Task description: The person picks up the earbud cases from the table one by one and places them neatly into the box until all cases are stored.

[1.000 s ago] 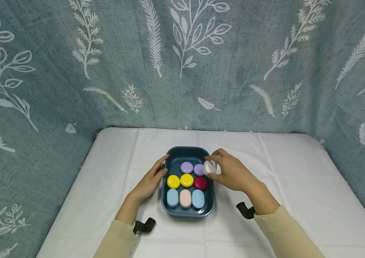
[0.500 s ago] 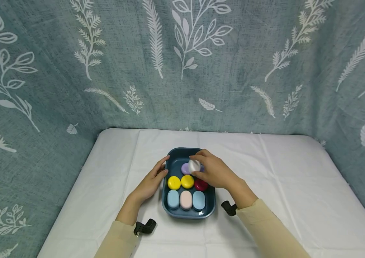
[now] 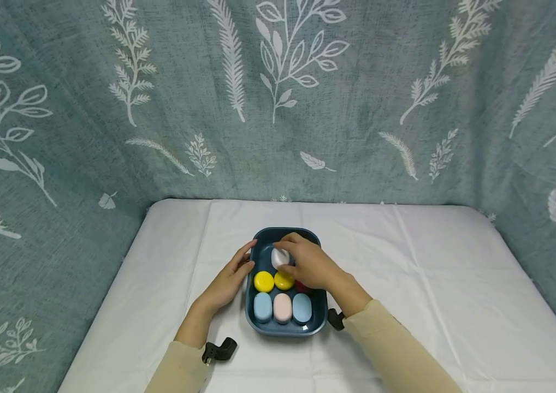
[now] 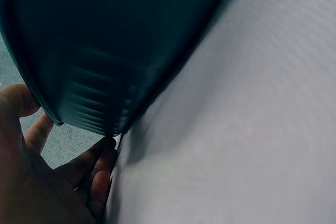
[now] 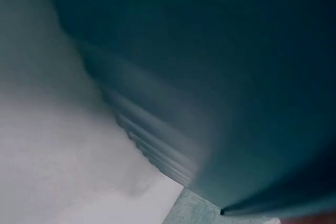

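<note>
My right hand [image 3: 311,265] pinches a small round white piece [image 3: 279,258] between thumb and fingers, over the far half of a dark blue tray [image 3: 286,329]. My left hand [image 3: 226,281] rests against the tray's left side, its fingertips touching the rim and wall. Inside the tray, two round yellow pieces [image 3: 264,281] lie in the middle row, beside a dark red piece [image 3: 301,287] partly covered by my right hand. The near row has two light blue oval pieces [image 3: 262,308] around a pale pink oval piece [image 3: 282,309]. The right hand and white piece hide the purple pieces.
The tray stands on a white cloth [image 3: 381,240] over the table. A green patterned curtain [image 3: 184,98] hangs behind and at both sides. Black wrist cameras [image 3: 220,349] sit at both sleeves. In the right wrist view the tray wall [image 5: 157,93] fills most of the picture.
My right hand has moved left with the white piece, from the tray's right rim to over the spot where the purple pieces lay. The left hand stays at the tray's side.
</note>
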